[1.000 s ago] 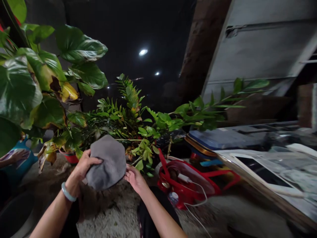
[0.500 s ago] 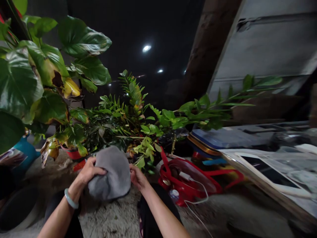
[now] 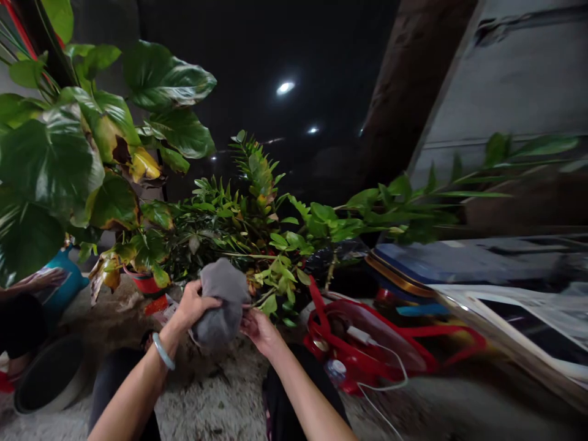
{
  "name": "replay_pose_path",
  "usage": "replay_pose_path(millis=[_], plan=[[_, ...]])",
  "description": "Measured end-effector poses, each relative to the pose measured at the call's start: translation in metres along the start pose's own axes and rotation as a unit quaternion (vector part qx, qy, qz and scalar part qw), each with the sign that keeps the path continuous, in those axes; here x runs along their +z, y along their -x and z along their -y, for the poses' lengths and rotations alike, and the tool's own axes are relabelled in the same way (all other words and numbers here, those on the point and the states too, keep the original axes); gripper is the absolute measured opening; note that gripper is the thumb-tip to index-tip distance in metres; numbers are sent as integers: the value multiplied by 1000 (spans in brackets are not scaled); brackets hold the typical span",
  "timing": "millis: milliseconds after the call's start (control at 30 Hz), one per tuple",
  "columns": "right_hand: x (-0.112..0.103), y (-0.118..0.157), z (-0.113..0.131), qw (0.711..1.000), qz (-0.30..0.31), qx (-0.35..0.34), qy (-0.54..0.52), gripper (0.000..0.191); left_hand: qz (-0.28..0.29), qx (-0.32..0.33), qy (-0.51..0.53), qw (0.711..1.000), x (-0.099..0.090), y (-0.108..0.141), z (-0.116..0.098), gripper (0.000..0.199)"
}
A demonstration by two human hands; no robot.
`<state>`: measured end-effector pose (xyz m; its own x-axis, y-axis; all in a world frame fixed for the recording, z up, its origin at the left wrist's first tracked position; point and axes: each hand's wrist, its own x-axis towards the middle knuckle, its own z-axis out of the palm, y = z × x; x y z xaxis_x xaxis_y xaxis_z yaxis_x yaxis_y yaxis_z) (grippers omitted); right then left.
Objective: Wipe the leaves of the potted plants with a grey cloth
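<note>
Between my two hands, above the floor, is a soft grey cap-like cloth piece (image 3: 221, 300), rounded and creased. My left hand (image 3: 195, 306), with a pale bangle at its wrist, grips the left side, its thumb lying across the front. At the right edge, the bent fingers of my right hand (image 3: 260, 329) pinch the cloth; their tips are partly hidden. Leafy green plants (image 3: 248, 214) stand just beyond it.
A red-trimmed bag (image 3: 349, 343) with a white cable and a bottle (image 3: 337, 369) sits to the right, near a cluttered table holding a white-framed tablet (image 3: 528, 327). On the left are a dark bucket (image 3: 52, 373), a red pot (image 3: 146, 283) and another person's hand (image 3: 43, 278).
The grey cloth piece has turned and looks narrower, with both hands still on it. The whole view has shifted, so things appear further right, and the other person's arm now shows at left.
</note>
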<state>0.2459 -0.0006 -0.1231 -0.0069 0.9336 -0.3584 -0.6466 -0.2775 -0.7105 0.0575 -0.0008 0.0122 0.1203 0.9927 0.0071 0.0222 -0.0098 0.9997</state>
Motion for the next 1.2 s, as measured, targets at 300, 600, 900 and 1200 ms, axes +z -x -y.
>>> replay_pose_path(millis=[300, 600, 900, 1200], plan=[[7, 4, 5, 999, 15, -23, -27, 36, -136, 98, -27, 985, 15, -47, -21, 32], [-6, -5, 0, 999, -31, 19, 30, 23, -64, 66, 10, 996, -12, -8, -48, 35], [-3, -1, 1, 999, -19, -5, 25, 28, -89, -46, -3, 995, -24, 14, 5, 30], [7, 6, 5, 999, -2, -34, -10, 31, -158, 50, 125, 978, -51, 14, -55, 37]])
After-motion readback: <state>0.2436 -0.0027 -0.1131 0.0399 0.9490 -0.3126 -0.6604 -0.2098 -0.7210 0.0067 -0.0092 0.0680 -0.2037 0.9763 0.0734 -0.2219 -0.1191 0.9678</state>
